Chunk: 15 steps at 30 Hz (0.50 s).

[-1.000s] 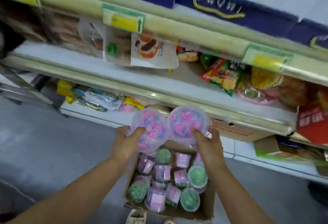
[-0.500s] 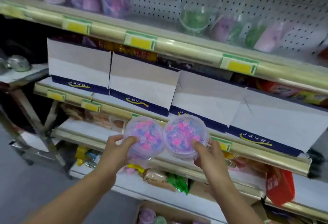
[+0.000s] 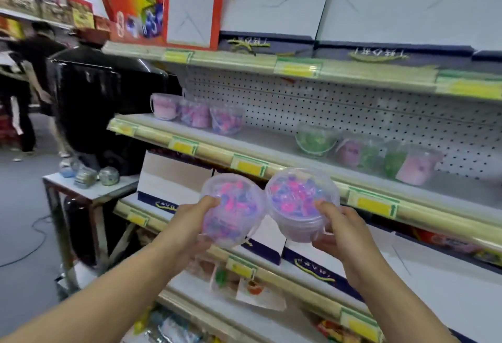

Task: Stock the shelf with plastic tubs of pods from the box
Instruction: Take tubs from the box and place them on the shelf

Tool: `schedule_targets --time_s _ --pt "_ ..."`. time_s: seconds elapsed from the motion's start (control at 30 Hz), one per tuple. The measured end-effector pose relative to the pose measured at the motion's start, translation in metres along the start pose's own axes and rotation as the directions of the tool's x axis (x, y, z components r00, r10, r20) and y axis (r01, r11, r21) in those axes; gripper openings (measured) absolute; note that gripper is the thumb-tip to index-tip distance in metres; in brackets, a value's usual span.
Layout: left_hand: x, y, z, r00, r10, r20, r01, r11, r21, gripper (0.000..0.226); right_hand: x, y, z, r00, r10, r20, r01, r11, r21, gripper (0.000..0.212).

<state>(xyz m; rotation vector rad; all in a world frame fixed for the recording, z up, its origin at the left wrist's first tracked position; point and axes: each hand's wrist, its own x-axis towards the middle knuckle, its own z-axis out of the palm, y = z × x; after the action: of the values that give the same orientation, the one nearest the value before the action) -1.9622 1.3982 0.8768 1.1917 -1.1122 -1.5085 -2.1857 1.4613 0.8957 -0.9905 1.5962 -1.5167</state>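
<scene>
My left hand [image 3: 187, 223] grips a clear plastic tub of pink and purple pods [image 3: 231, 207], thumb on its lid. My right hand [image 3: 339, 231] grips a second such tub [image 3: 298, 201] the same way. Both tubs are side by side, touching, held just below the front rail of the pegboard-backed shelf [image 3: 271, 141]. On that shelf, three pink and purple tubs [image 3: 198, 116] stand at the left, and several green and pink tubs [image 3: 366, 152] stand at the right. The box is out of view.
White and blue cartons [image 3: 173, 177] fill the shelf below, more cartons [image 3: 274, 0] the shelf above. A black appliance [image 3: 100, 103] stands on a small table [image 3: 92, 193] at the left. A person [image 3: 32, 84] stands in the aisle far left. A cable lies on the floor.
Both hands have lifted the two tubs from over the box up to the pegboard shelf level. My view has risen, so the box has dropped out of sight.
</scene>
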Motion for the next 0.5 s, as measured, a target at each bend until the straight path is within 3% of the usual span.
schedule_targets --time_s 0.3,0.5 --pt "0.082 0.093 -0.012 0.993 0.115 0.011 -0.114 0.993 -0.039 0.027 0.077 -0.07 0.042 0.993 -0.099 -0.062 0.097 0.995 -0.034 0.047" --pt "0.162 0.146 -0.006 0.983 0.119 0.14 -0.124 0.992 0.031 0.042 0.129 -0.098 0.074 0.991 -0.064 -0.12 0.063 0.998 -0.014 0.022"
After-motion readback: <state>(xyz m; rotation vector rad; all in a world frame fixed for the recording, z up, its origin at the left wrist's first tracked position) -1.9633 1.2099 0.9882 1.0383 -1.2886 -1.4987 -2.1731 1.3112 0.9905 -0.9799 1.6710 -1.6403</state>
